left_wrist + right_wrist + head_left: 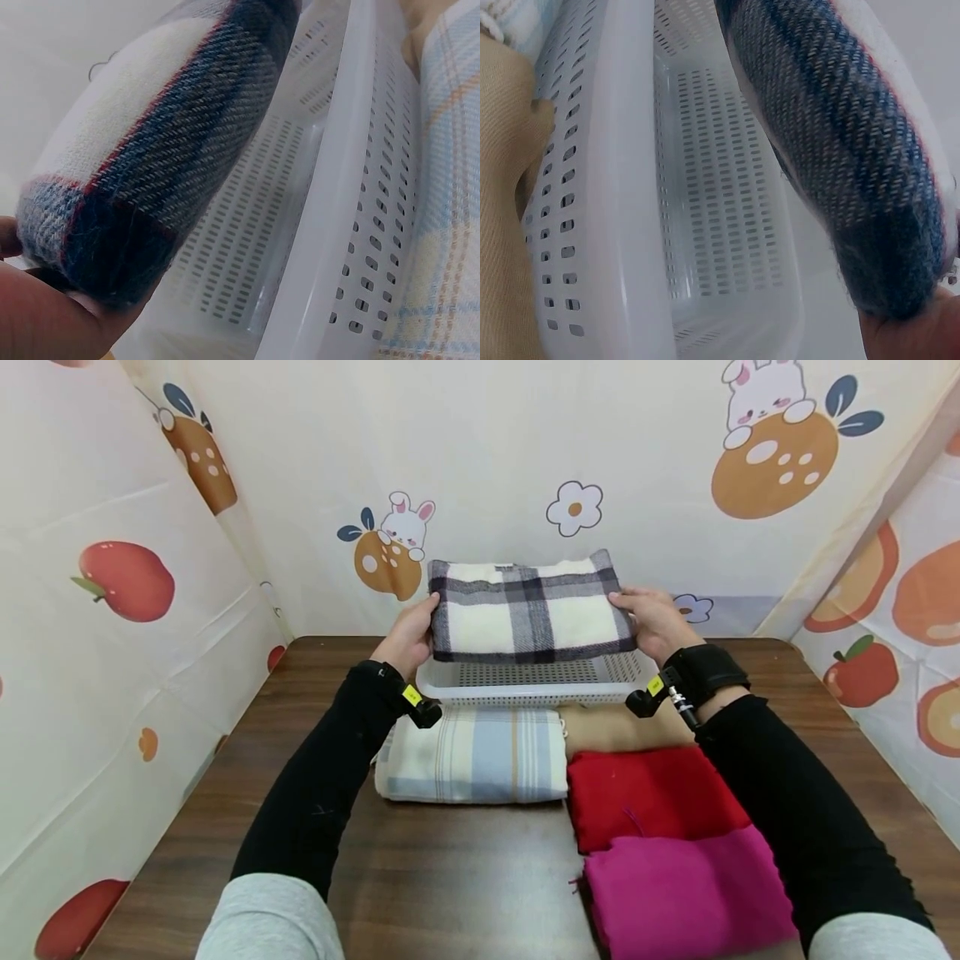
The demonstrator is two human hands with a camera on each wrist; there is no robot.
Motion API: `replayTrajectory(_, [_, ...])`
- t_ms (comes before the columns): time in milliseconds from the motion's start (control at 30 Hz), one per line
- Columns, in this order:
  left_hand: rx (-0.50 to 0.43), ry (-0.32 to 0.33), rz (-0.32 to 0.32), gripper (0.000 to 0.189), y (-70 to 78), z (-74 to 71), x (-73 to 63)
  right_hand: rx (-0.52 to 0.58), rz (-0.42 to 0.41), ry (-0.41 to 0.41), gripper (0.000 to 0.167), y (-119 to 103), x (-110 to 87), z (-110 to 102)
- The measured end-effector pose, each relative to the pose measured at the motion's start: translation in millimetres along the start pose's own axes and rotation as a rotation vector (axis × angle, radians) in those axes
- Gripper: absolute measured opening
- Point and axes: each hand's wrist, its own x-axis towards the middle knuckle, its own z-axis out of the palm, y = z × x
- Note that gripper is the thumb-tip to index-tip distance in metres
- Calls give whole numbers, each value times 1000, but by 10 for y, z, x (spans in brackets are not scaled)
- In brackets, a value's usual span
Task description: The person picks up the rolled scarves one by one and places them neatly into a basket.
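A folded plaid scarf (528,610), cream with dark grey-blue checks, hangs in the air above a white perforated plastic basket (525,695). My left hand (408,639) grips its left end and my right hand (654,620) its right end, thumbs on the near face. Close up in the left wrist view, the scarf (180,127) shows thin red lines and a thick folded edge. The right wrist view has the basket's slotted floor (724,187) in sight beneath the raised scarf (847,142). Most fingers are hidden behind the cloth.
In front of the basket lies a folded light blue and cream striped cloth (472,756). To its right are a tan cloth (622,728), a red cloth (660,797) and a magenta cloth (690,893) in a column. A printed curtain (487,460) stands behind the wooden table (450,877).
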Motion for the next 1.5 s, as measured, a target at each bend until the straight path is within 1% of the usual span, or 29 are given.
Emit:
replayTrajectory(133, [11, -8, -25, 42, -42, -4, 38, -12, 8, -6, 62, 42, 29, -33])
replayTrajectory(233, [32, -5, -27, 42, -60, 1, 56, -11, 0, -16, 61, 59, 49, -51])
replayTrajectory(333, [25, -7, -26, 42, -73, 10, 71, -17, -1, -25, 61, 72, 64, -65])
replayTrajectory(533, [-14, 20, -29, 41, -100, 30, 95, -18, 4, -39, 60, 89, 96, -74])
replayTrajectory(733, [9, 30, -37, 42, -134, 24, 142, -37, 10, -52, 59, 101, 136, -78])
replayTrajectory(933, [-23, -34, -32, 45, -166, -3, 168, -36, 32, -102, 67, 142, 165, -75])
replayTrajectory(1067, [-23, -65, -29, 48, -176, -8, 169, -45, 37, -110, 71, 181, 189, -76])
replayTrajectory(1200, [-13, -77, -33, 53, -187, -10, 180, -61, 22, -131, 71, 210, 214, -87])
replayTrajectory(1300, [4, -69, -40, 55, -205, -11, 196, -73, 7, -160, 71, 232, 224, -92])
replayTrajectory(1367, [17, -55, -53, 57, -228, -18, 237, -77, 4, -178, 70, 249, 229, -96])
replayTrajectory(1400, [23, -49, -63, 58, -245, -37, 285, -81, 4, -188, 70, 260, 230, -99])
replayTrajectory(1433, [25, -41, -72, 59, -268, -59, 349, -90, 6, -195, 70, 270, 232, -104])
replayTrajectory(1467, [22, -54, -74, 61, -303, -110, 442, -93, 7, -204, 70, 279, 237, -111])
replayTrajectory(1500, [19, -64, -74, 64, -345, -172, 567, -96, 8, -215, 70, 288, 240, -118])
